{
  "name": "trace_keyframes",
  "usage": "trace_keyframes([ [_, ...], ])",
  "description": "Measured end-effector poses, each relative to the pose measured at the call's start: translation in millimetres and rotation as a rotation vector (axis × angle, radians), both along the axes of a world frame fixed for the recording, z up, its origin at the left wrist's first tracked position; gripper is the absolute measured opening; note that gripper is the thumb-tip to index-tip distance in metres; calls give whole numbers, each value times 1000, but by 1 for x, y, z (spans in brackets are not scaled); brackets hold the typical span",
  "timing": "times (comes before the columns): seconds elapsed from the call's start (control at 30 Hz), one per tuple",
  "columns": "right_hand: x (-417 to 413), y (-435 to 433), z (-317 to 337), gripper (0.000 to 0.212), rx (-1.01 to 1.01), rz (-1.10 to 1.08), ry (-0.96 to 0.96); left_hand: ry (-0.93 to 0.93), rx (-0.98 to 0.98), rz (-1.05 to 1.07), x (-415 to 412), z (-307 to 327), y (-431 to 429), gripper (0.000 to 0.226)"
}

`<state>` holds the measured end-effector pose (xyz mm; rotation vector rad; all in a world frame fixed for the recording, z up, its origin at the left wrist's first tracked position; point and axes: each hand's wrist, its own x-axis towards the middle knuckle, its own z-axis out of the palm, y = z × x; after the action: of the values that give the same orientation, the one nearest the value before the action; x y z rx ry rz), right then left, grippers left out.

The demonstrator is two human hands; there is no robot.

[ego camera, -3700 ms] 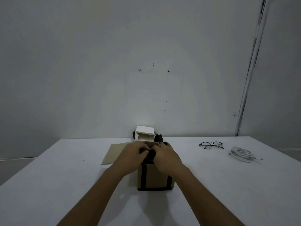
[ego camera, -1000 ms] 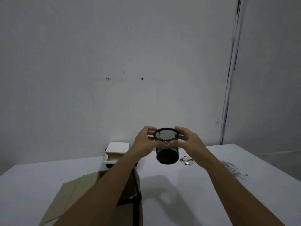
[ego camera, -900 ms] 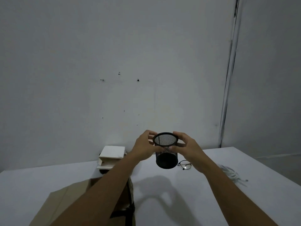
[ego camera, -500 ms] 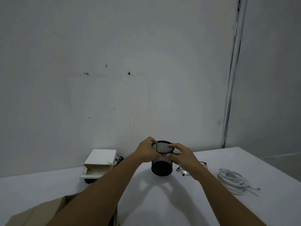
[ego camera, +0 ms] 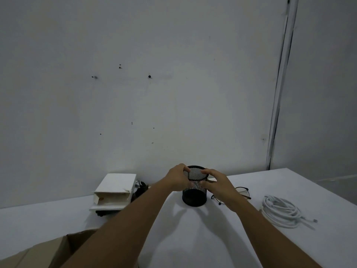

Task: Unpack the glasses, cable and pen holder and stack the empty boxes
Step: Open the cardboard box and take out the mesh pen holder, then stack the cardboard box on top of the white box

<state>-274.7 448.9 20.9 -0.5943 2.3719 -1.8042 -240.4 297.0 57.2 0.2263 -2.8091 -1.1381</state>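
A black mesh pen holder stands upright on the white table, near the far wall. My left hand grips its left side near the rim, and my right hand grips its right side. Black-framed glasses lie just right of the holder, partly hidden behind my right hand. A coiled white cable rests further right. A white box with an open front flap sits to the left on a dark box. The brown cardboard box lies open at the bottom left.
The table meets a plain white wall at the back. Its right edge runs diagonally past the cable. A dark vertical strip marks the wall corner on the right.
Both hands have carried the pen holder down and away from me, from mid-air to the table beside the glasses. The view has tilted, so the cardboard box has slid to the lower left.
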Motion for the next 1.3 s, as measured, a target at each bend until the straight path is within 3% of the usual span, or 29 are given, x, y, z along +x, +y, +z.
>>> trace_keyframes([
  [0.2, 7, 0, 3, 76, 77, -19, 54, -32, -35, -17, 10, 7, 0, 60],
  [0.37, 24, 1, 21, 86, 99, -31, 83, -21, -31, -12, 27, 19, -5, 59],
  [0.77, 109, 2, 69, 87, 113, 1, 115, 33, 56, -13, 120, 49, -14, 58],
  [1.3, 231, -31, 86, 86, 165, 144, 172, 164, 146, 17, 268, 61, -46, 52],
])
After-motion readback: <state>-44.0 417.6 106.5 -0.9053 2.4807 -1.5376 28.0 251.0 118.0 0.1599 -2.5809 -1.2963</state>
